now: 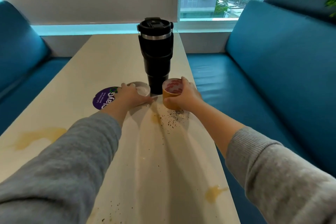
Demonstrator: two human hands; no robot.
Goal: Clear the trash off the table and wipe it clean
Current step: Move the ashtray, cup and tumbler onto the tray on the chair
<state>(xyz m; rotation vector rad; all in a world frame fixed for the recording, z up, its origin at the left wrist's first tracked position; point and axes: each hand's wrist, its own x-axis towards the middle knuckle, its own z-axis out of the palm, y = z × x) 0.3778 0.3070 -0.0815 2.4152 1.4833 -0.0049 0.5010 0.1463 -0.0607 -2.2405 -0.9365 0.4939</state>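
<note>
Orange-brown paper cup (172,88) sits clamped in my right grip (185,94) beside the black tumbler (156,54), while my left grip (132,95) curls onto the white lid (144,90) on the stained counter (109,56).

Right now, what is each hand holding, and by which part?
Right hand grips the orange cup round its side, below the sealed top. Left hand lies on the near rim of the white lid; whether it grips cannot be told.
</note>
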